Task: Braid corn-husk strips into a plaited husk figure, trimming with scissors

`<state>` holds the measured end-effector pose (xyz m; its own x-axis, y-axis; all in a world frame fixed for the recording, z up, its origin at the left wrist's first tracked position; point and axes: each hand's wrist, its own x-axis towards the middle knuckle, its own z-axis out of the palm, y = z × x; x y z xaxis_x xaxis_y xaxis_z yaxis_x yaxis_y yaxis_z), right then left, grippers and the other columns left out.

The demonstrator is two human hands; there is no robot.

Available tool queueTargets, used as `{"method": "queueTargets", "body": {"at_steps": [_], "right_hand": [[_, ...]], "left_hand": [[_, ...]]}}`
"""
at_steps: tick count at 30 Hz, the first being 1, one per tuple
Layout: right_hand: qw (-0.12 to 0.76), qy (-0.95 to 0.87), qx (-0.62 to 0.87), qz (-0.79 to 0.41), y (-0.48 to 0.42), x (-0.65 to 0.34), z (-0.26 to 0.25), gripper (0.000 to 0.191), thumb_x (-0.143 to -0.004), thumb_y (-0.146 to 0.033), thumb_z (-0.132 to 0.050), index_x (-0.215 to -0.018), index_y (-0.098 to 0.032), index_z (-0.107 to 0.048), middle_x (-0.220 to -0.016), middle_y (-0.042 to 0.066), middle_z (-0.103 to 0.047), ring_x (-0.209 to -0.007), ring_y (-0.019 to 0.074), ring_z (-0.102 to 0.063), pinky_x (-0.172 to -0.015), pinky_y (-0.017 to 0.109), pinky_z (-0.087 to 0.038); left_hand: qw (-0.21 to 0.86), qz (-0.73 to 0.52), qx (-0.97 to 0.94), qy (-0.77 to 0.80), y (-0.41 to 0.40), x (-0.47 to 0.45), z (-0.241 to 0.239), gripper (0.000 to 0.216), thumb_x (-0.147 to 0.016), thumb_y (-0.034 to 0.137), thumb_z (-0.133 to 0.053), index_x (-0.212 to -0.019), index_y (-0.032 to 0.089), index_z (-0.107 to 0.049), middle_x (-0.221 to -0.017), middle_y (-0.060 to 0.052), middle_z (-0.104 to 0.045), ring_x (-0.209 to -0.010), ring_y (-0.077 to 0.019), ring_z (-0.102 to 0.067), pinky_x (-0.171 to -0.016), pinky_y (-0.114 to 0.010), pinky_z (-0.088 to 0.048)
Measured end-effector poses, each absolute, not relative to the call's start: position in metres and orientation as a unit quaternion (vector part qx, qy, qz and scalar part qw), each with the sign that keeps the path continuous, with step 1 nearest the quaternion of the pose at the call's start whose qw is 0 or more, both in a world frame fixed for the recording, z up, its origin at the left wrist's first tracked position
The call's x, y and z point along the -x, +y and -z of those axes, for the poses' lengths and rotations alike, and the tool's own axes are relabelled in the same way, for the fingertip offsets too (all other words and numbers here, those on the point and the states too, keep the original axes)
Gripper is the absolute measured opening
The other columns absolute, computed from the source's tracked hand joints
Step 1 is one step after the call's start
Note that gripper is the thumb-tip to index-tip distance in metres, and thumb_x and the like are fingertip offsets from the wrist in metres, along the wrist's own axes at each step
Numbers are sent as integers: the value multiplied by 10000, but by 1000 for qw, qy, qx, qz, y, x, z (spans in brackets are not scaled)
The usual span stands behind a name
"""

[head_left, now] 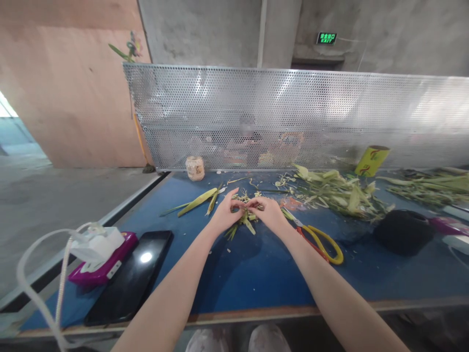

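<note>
Both hands meet at the centre of the frame over a small bundle of leaf strips. The left hand and the right hand each pinch the strips between fingertips, closed on them, thumbs nearly touching. The bundle lies on the surface with its loose ends fanning down towards the lower edge of the frame.

The only writing that can be read is a green lit sign at the upper right, with "EXIT" under a line of characters too small to make out. A yellow tube at the right, tilted against the mesh, carries a red and green mark that cannot be read.

The surface is blue, with a worn wooden front edge and scattered leaf scraps. Just right of the right hand lie scissors with yellow and red handles. Further right sits a black spool, and behind it a heap of leaves. At the lower left lie a dark phone, screen up, and beside it a magenta case with a white cable. A small pale roll stands at the back.

A perforated metal screen runs along the far side of the surface. Behind it rise grey concrete walls, with a plywood panel at the upper left.
</note>
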<state>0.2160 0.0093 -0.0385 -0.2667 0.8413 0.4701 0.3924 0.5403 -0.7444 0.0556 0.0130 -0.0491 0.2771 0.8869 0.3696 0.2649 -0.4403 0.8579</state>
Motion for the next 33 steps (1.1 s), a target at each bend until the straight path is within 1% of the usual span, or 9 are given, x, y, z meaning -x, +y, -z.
{"method": "queueTargets", "body": {"at_steps": [5,9,13,16,21,26,31,33], "right_hand": [[437,-732,412,-323,9,-215,37,114,-661,-169,-530,-737,-162,-614,-692,15,-624,-507,95,-533,-485,212,-440],[439,-718,421,-338,6,-215,34,118,-659,-184,-539,-747,-153,-611,-662,6,-606,-427,72,-499,-469,216,-442],[441,-697,429,-368,2,-216,28,106,-647,-182,-558,-728,-149,-617,-611,-3,-603,-429,74,-505,-459,207,-444],[449,-674,427,-403,2,-216,27,92,-634,-187,-576,-709,-150,-615,-583,-11,-604,-418,71,-502,-446,201,-441],[469,-636,426,-440,4,-217,29,104,-605,-196,-601,-692,-139,-602,-550,-22,-581,-409,65,-495,-438,201,-437],[479,-639,404,-447,6,-216,32,128,-586,-214,-610,-690,-141,-595,-580,-15,-586,-457,74,-511,-449,201,-440],[483,-648,385,-445,8,-215,35,168,-586,-233,-607,-730,-148,-615,-632,6,-613,-518,101,-541,-436,198,-427],[484,-652,380,-442,9,-214,37,179,-594,-235,-604,-750,-149,-622,-634,11,-619,-521,104,-545,-439,198,-427]], "left_hand": [[316,-447,-726,416,8,-57,43,712,-645,183,-573,-1264,99,-231,-822,-53,-628,-704,-125,-552,-588,-233,-368],[302,-449,-722,431,5,-56,39,720,-630,199,-596,-1256,112,-250,-804,-39,-632,-741,-135,-564,-586,-223,-369],[282,-437,-735,435,5,-55,37,725,-624,211,-612,-1254,126,-264,-786,-25,-648,-748,-140,-571,-612,-230,-379],[272,-426,-740,444,3,-55,34,714,-622,221,-616,-1249,138,-286,-788,-25,-659,-743,-147,-573,-604,-235,-383],[278,-410,-739,456,2,-54,32,723,-622,257,-622,-1256,152,-292,-766,-21,-669,-678,-140,-566,-581,-239,-376],[284,-421,-736,448,4,-54,36,735,-631,262,-617,-1271,146,-274,-769,-23,-666,-622,-118,-534,-571,-232,-362],[334,-441,-716,424,7,-55,39,741,-646,242,-606,-1283,137,-241,-773,-36,-659,-514,-78,-476,-522,-216,-341],[367,-444,-703,416,8,-55,40,757,-636,232,-620,-1284,139,-240,-766,-40,-657,-514,-78,-489,-522,-214,-347]]}}
